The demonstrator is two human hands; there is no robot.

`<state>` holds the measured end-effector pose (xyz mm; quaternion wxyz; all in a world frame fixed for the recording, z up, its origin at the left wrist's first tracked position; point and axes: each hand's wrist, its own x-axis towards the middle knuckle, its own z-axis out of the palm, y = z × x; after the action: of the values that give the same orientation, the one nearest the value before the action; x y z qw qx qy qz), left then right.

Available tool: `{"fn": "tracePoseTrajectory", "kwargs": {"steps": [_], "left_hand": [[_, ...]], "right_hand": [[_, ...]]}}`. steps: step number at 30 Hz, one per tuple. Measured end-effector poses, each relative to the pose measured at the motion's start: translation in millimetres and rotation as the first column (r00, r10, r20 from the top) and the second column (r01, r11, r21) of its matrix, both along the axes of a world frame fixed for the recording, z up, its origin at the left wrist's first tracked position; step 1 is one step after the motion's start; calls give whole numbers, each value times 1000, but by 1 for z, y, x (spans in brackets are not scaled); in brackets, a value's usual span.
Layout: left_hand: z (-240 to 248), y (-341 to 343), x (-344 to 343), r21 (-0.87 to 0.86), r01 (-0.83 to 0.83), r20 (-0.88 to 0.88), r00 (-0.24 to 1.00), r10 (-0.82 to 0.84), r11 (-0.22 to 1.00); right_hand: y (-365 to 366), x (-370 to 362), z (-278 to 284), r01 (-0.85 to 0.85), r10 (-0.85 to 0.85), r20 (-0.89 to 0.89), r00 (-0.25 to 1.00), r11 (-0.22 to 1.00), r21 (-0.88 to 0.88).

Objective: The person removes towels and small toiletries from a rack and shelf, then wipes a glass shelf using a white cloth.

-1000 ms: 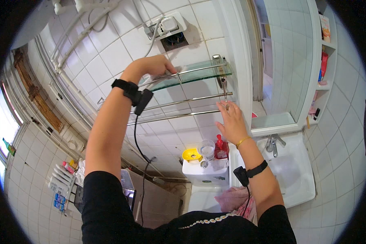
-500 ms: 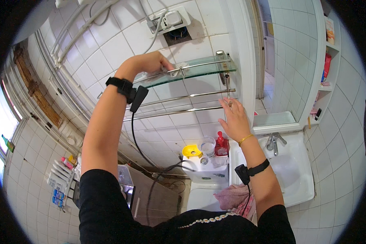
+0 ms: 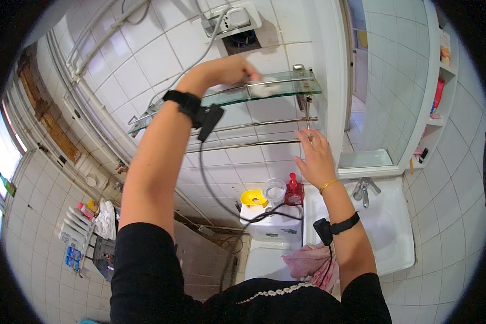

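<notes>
A glass shelf (image 3: 221,101) with a metal guard rail is fixed to the tiled wall in front of me. My left hand (image 3: 233,70) reaches over the rail and is closed on a white cloth (image 3: 265,88), pressed against the glass toward the shelf's right part. Its fingertips are partly blurred. Below the shelf run two metal towel bars (image 3: 248,144). My right hand (image 3: 317,159) is at the right end of the lower bar, fingers stretched and thumb apart, fingertips touching or very near the metal bracket (image 3: 308,110).
Below stand a yellow soap dish (image 3: 254,197), a clear plastic cup (image 3: 274,190) and a red pump bottle (image 3: 294,190) on the toilet tank. A white sink (image 3: 389,232) is at right, under a mirror (image 3: 389,81). A socket (image 3: 235,20) with cables sits above the shelf.
My left hand has slid the white cloth rightward along the glass shelf, baring its left end. My right hand stays at the bracket. The view has shifted slightly.
</notes>
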<state>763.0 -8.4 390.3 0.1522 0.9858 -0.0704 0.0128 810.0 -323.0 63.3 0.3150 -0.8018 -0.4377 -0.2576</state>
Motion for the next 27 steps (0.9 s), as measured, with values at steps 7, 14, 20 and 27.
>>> {"fn": "tracePoseTrajectory", "kwargs": {"steps": [7, 14, 20, 27], "left_hand": [[-2, -27, 23, -54, 60, 5, 998, -59, 997], [-13, -17, 34, -65, 53, 66, 997, -48, 996], [-6, 74, -51, -9, -197, -4, 980, 197, 980], [-10, -1, 6, 73, 73, 115, 990, -81, 995]], "right_hand": [[3, 5, -1, 8, -10, 25, 1000, 998, 57], [3, 9, -4, 21, -21, 26, 999, 1000, 3], [1, 6, -3, -4, 2, 48, 999, 1000, 24], [7, -1, 4, 21, -21, 6, 1000, 999, 37]]}}
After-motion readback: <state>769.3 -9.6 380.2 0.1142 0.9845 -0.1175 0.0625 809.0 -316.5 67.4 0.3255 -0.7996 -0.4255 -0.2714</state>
